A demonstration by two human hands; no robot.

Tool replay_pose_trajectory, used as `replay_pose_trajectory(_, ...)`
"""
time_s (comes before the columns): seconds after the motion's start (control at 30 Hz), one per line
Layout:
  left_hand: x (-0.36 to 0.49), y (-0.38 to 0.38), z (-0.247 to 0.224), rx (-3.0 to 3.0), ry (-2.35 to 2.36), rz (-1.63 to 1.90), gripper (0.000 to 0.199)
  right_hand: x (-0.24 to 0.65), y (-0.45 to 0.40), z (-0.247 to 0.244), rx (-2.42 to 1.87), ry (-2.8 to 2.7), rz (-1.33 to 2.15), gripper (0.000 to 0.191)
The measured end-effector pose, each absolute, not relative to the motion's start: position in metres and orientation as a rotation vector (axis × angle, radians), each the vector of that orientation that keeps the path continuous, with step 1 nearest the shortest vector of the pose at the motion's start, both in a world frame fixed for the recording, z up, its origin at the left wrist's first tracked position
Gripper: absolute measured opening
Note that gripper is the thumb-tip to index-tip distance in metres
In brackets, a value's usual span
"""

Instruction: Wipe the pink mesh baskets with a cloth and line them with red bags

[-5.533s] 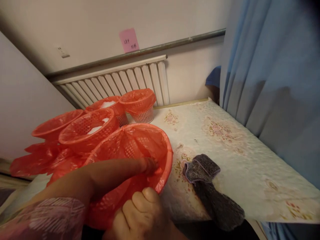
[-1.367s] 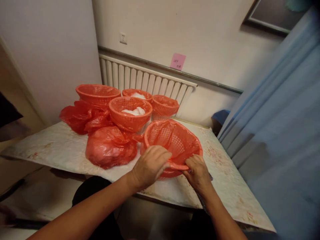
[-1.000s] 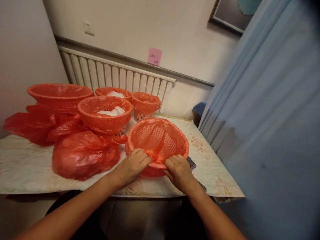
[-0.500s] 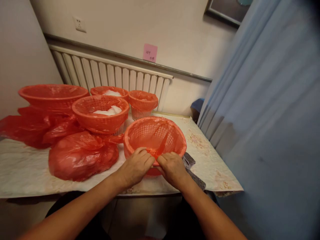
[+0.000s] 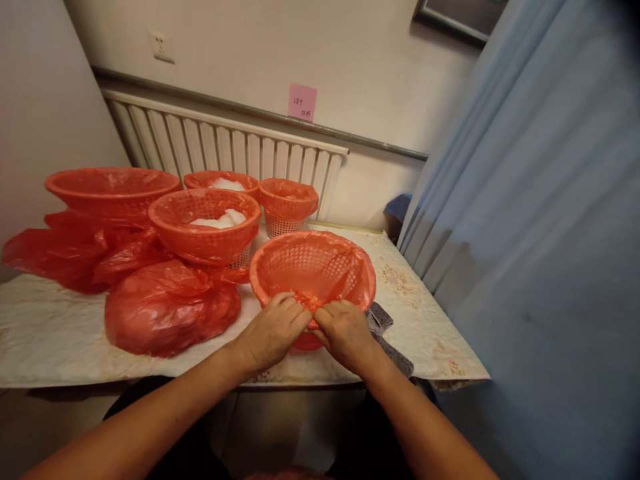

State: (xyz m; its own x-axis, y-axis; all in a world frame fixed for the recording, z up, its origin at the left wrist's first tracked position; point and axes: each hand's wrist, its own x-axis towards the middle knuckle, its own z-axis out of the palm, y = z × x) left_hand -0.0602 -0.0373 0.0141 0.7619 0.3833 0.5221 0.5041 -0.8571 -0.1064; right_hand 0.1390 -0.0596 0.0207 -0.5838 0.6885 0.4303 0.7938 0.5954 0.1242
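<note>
A basket (image 5: 313, 250) lined with a thin red plastic bag (image 5: 320, 273) stands near the front edge of the table. At its near rim my left hand (image 5: 277, 327) has its fingers closed on the bag. Close beside it, my right hand (image 5: 345, 330) pinches the same bag, fingers curled over the rim. The bag follows the inside of the basket, and the mesh shows through it. Just right of the basket lies a dark grey cloth item (image 5: 393, 353), partly hidden by the basket and my right hand.
Several bag-lined baskets stand at the back left, two with white contents (image 5: 220, 220). A filled red bag (image 5: 170, 310) lies left of the basket on the patterned tablecloth (image 5: 45, 333). Behind are a radiator (image 5: 225, 147) and wall; a blue curtain (image 5: 525, 233) hangs at the right.
The upright fold of bag inside the basket has flattened. Both hands remain at the near rim, still gripping. The whole view has shifted slightly.
</note>
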Motion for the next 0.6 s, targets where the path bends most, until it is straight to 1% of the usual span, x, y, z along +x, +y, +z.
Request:
replay_pose_trajectory(0.17,-0.089,-0.015,0.013,-2.694,-0.691,-0.697,0.027,0.164,-0.054,0.021,-1.23,-2.521,-0.438,0.019)
replay_pose_trajectory(0.3,-0.108,-0.008,0.022,-2.725,-0.737,-0.664,0.024,0.185,-0.045,0.015,-1.245,-2.472,-0.459,0.018)
replay_pose_trajectory(0.37,-0.1,-0.015,0.024,-2.727,-0.767,-0.726,0.017,0.18,-0.046,0.014,-1.253,-2.463,-0.464,0.018)
replay_pose_trajectory(0.4,-0.093,-0.02,0.023,-2.729,-0.773,-0.763,0.017,0.175,-0.047,0.015,-1.261,-2.463,-0.468,0.017)
replay_pose_trajectory(0.47,-0.075,-0.031,0.02,-2.732,-0.763,-0.801,0.024,0.16,-0.052,0.017,-1.267,-2.477,-0.472,0.016)
replay_pose_trajectory(0.53,-0.061,-0.037,0.016,-2.712,-0.73,-0.77,0.017,0.148,-0.056,0.02,-1.257,-2.494,-0.47,0.016)
replay_pose_trajectory(0.6,-0.058,-0.034,0.012,-2.674,-0.696,-0.74,0.02,0.145,-0.057,0.021,-1.245,-2.516,-0.465,0.016)
